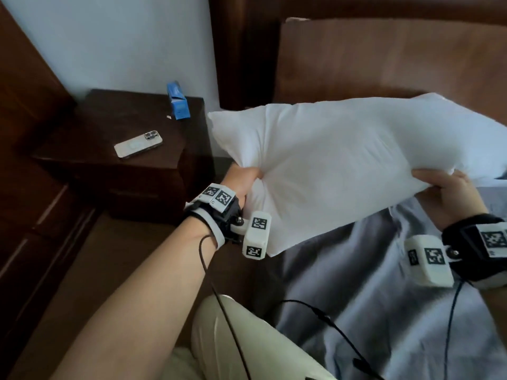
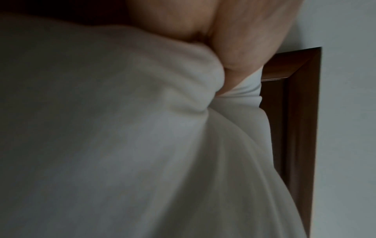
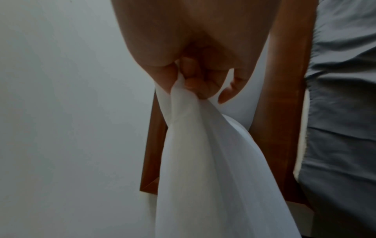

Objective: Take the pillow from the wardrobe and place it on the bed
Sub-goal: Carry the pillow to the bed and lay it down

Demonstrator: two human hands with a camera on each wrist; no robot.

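Note:
A white pillow [image 1: 343, 160] hangs over the head end of the bed [image 1: 384, 297], which has a blue-grey sheet. My left hand [image 1: 242, 179] grips its near left edge, thumb dug into the fabric. My right hand [image 1: 450, 196] grips its near right edge. In the left wrist view the pillow [image 2: 122, 145] fills the frame and my left hand [image 2: 234, 56] bunches its cloth. In the right wrist view my right hand [image 3: 195, 80] pinches a gathered fold of the pillow [image 3: 213, 161]. The pillow's far side is near the brown headboard [image 1: 384, 58].
A dark wooden nightstand [image 1: 90, 138] stands left of the bed, with a phone [image 1: 138, 144] and a blue box [image 1: 178, 101] on it. Dark wooden furniture [image 1: 27, 160] lines the left edge. My light-trousered leg [image 1: 241, 338] is against the bed's side.

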